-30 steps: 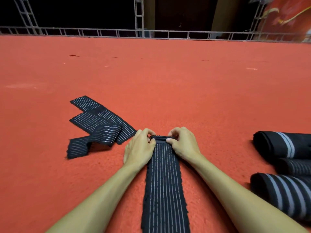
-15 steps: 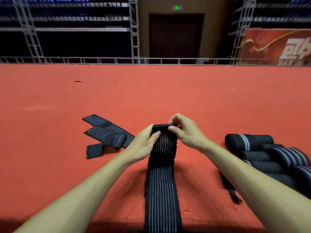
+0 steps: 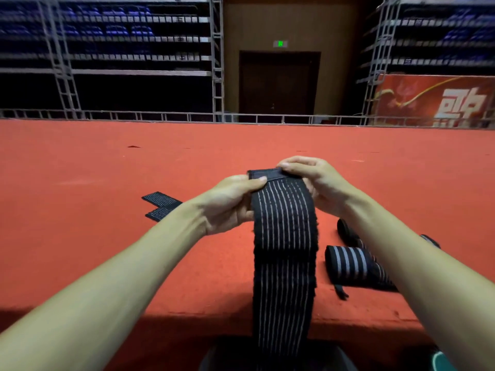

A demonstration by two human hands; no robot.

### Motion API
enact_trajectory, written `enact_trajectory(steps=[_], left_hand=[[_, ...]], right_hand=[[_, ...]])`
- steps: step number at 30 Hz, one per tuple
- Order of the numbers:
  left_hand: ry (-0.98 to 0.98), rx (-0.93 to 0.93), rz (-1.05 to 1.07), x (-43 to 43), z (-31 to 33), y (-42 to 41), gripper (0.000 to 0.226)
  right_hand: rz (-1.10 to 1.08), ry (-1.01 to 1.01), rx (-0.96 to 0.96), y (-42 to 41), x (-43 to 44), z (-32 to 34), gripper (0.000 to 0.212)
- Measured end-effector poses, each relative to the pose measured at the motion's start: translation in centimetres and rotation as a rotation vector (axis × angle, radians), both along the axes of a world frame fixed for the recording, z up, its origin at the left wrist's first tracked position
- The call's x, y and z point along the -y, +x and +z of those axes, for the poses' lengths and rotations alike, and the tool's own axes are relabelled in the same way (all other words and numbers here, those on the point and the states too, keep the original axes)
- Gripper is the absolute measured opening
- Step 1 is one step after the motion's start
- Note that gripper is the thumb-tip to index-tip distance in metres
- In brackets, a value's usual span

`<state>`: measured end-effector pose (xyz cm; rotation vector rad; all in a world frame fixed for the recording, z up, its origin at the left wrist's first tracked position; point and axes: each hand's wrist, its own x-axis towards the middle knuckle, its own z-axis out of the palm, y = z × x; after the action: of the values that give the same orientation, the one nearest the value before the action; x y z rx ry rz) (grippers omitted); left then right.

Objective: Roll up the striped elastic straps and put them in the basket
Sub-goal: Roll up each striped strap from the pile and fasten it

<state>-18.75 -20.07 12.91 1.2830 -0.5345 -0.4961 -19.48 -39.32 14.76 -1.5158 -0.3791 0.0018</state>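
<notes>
You've got both hands pinching the top end of the striped strap (image 3: 284, 236), left hand (image 3: 230, 202) and right hand (image 3: 318, 183), lifted off the red floor (image 3: 80, 170); roll barely started. Rolled straps (image 3: 353, 263) lie right, loose strap (image 3: 160, 204) left. No basket identifiable.

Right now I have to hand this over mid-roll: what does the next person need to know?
Left hand: shut on the striped strap, pinching its top left edge.
Right hand: shut on the same strap, fingers on the plain black end tab at the top right.
The strap is held up off the red floor; its long tail hangs down toward the body, not yet rolled.
One unrolled strap lies flat on the floor, left of the left forearm.
Rolled straps lie on the floor to the right.
No basket can be made out with certainty.
Left: roll this strap, roll the flat one, basket them all.
</notes>
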Motion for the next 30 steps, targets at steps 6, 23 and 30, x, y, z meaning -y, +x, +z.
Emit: enact_trajectory(steps=[6,23,30], left_hand=[[0.207,0.112,0.269,2.1,-5.1,2.9,0.021],[0.291,0.243,0.575,4.9,-18.0,13.0,0.018],[0.141,0.137,0.488,4.6,-19.1,14.1,0.015]], right_hand=[[-0.23,-0.296,-0.068,3.0,0.3,-4.9,0.022],[-0.436,-0.067,-0.119,12.9,-0.3,-20.3,0.035],[-0.39,-0.105,-0.02,13.9,0.4,-21.4,0.01]])
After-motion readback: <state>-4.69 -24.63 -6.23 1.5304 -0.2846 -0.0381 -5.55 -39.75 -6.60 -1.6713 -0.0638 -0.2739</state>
